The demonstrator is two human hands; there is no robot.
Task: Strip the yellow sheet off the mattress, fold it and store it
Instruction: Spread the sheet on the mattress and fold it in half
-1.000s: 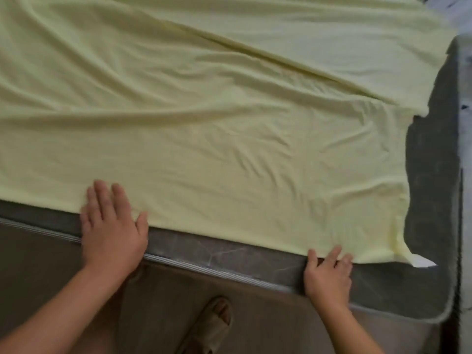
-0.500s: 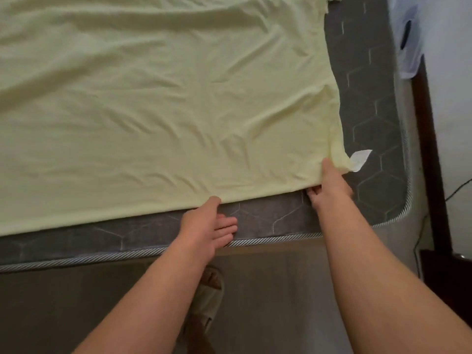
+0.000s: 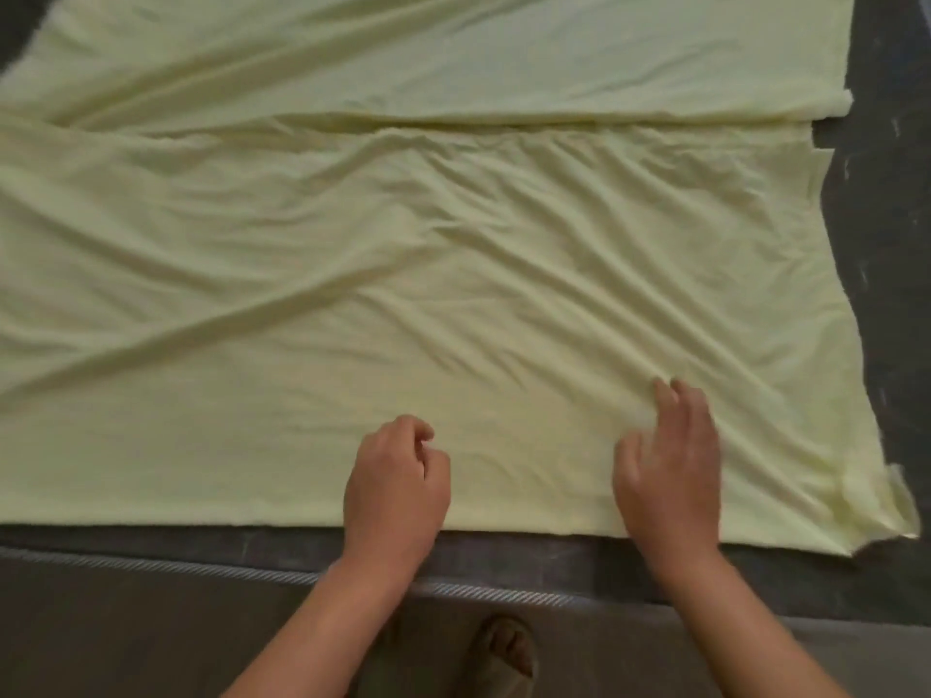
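The pale yellow sheet lies spread and wrinkled over the dark grey mattress, with a folded layer edge running across the far part. Its near hem sits just inside the mattress's near edge. My left hand rests on the sheet near that hem, fingers curled in loosely, with nothing visibly gripped. My right hand lies on the sheet to the right, fingers apart and blurred, pressing on the fabric. The sheet's near right corner is crumpled.
The mattress's piped near edge runs across the bottom, with its grey side panel below. My sandalled foot stands on the floor by the bed. Bare mattress shows along the right side and at the top left corner.
My right hand has let go of the sheet's right corner and moved onto the sheet. My left hand has come up from the mattress edge onto the fabric. The view has shifted left.
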